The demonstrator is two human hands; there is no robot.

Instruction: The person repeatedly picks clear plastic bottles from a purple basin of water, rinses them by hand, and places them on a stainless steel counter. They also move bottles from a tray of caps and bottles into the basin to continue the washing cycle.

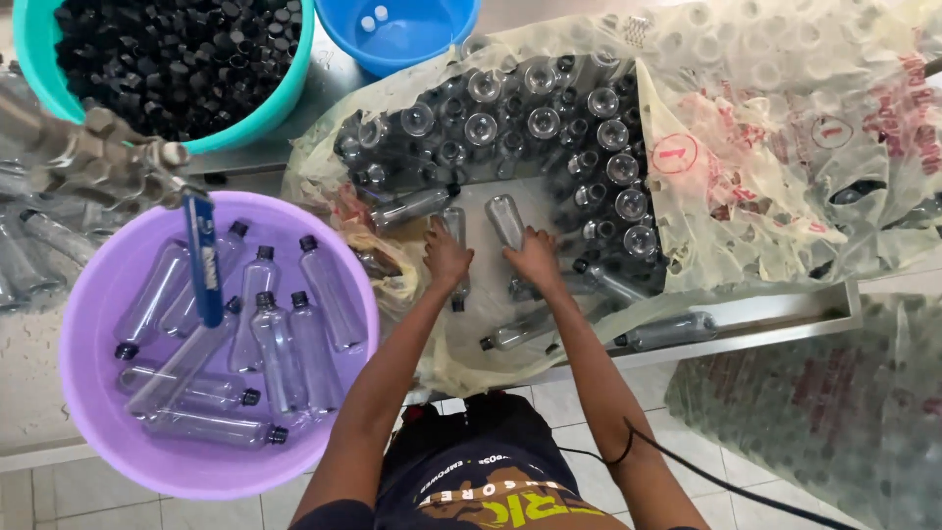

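My left hand (445, 257) lies closed over a clear plastic bottle (455, 234) on the opened plastic bag (785, 147). My right hand (536, 257) grips the lower end of another clear bottle (504, 220) lying beside it. Behind both hands stands a packed cluster of upright clear bottles (530, 128), seen from above. Several more bottles lie loose near my wrists, some with black caps (485, 344).
A purple basin (88, 393) at left holds several capped bottles. A teal tub (280, 103) full of black caps and a blue bucket (392, 49) stand at the back. A tap with a blue handle (201, 255) hangs over the basin. More bagged bottles (834, 412) lie at lower right.
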